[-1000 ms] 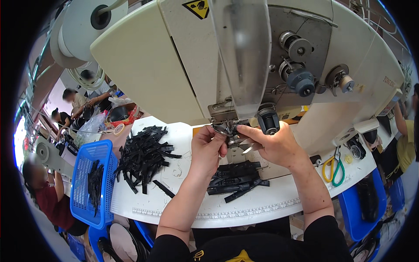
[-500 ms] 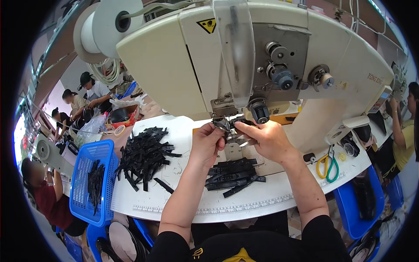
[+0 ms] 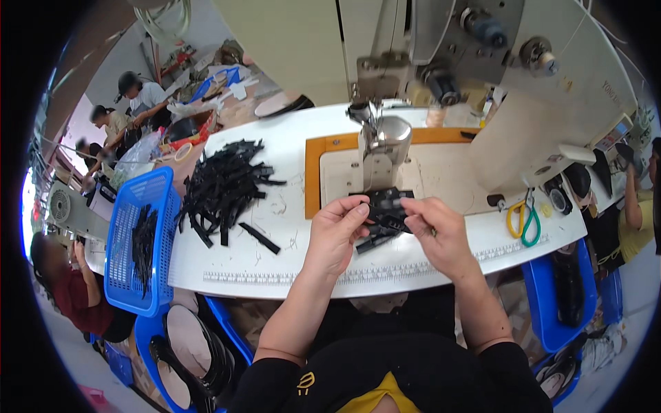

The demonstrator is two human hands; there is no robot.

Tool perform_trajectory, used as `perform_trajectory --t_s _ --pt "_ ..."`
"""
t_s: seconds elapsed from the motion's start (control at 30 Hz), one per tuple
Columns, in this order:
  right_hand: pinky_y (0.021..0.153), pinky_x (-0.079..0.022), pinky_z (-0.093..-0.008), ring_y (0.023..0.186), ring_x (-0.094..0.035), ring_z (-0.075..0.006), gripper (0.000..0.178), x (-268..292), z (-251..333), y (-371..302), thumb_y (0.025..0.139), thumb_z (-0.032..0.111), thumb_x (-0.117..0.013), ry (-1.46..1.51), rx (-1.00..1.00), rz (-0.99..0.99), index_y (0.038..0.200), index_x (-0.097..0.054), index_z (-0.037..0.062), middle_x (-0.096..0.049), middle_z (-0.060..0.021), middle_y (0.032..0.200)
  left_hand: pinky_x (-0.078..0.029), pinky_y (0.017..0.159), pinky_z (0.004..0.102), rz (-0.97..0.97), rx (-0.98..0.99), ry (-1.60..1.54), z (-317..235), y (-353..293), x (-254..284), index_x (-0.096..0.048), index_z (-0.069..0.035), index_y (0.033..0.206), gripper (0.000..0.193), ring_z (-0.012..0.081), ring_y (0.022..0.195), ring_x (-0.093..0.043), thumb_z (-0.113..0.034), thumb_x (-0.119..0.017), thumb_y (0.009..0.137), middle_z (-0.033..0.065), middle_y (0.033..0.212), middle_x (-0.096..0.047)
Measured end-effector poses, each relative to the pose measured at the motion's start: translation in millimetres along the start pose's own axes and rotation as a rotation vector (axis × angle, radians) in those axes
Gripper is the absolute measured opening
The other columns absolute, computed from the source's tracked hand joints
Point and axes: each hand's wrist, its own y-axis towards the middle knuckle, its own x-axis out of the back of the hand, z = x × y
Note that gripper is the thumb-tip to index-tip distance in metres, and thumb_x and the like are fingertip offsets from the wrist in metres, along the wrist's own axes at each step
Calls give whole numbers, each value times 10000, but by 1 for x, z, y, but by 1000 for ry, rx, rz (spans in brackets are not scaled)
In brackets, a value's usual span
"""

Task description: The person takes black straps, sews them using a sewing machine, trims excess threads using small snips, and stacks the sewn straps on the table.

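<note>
A dark strip spans the gap between my hands, just in front of the sewing machine's metal presser and needle area. My left hand pinches its left end between thumb and forefinger. The curled fingers of my right hand close on its right end; motion blur smears the detail there. Beneath them lies a small stack of black strips, mostly covered by the hands. Left of my left hand spreads a large heap of black strips, with one loose strip apart from it.
A blue basket with more strips stands at the table's left edge. Scissors with yellow and green handles lie on the right. A ruler tape runs along the front edge. The machine body rises behind. Co-workers sit beyond.
Both hands have come away from the needle area toward me, over the small stack. My view has tipped down, showing more of the table and the machine bed.
</note>
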Motion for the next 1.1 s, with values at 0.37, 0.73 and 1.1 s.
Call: perform_trajectory --t_s 0.37,0.73,1.1 --pt "681 -464 -294 761 -591 -199 308 -15 -11 -46 751 47 -659 -16 -165 311 1038 -552 18 -615 -95 875 -508 531 216 -41 78 48 40 -28 36 -598 8 964 133 112 620 -588 -10 -584 833 69 810 -621" --pt "703 -449 -244 778 -572 -118 202 -25 -19 -52 787 28 -630 348 -365 140 976 -565 -1 -605 -47 835 -492 546 212 6 74 20 35 -36 42 -600 5 972 146 104 638 -585 -27 -600 829 63 797 -625" --pt "778 -433 -229 840 -537 -86 250 -25 -23 -55 840 56 -599 427 -417 162 1066 -520 -14 -592 -23 914 -465 622 204 157 -238 225 44 -43 38 -601 -12 946 135 121 701 -549 15 -607 814 61 914 -533"
